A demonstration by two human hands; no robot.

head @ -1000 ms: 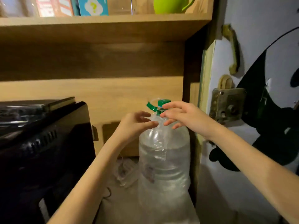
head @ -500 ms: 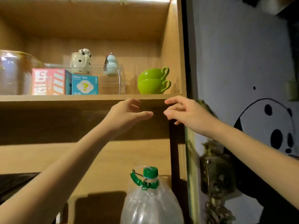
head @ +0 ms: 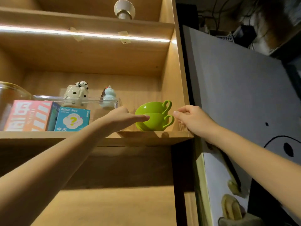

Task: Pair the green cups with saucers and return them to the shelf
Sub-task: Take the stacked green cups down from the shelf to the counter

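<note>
Head cam looks up at a wooden shelf (head: 146,135) lit by an LED strip (head: 84,34) under the board above. Two green cups (head: 152,115) sit stacked at the shelf's right end, near the side panel, upper cup nested in the lower, both handles pointing right. No saucers in view.

Left hand (head: 123,118) reaches in from lower left, fingers stretched flat & spread open, fingertips (head: 145,117) right at the left wall of the lower cup; touching or just short, can't tell. Nothing held.

Right hand (head: 193,119) comes in from the right, fingers loosely curled w/ thumb & index tips drawn together just beside the lower cup's handle. Not clamped on it; a small gap shows between fingertip & handle. Hand is empty.

Left of the cups: teal "Blind Box" carton (head: 72,119), pink striped box (head: 28,115), clear acrylic tray (head: 78,100) behind them w/ a dalmatian-spotted ceramic figure (head: 76,93) & a small pale blue figurine (head: 108,97). Glass bowl (head: 11,92) at far left edge. Right of the shelf unit: a grey panel (head: 241,95) w/ panda artwork.
</note>
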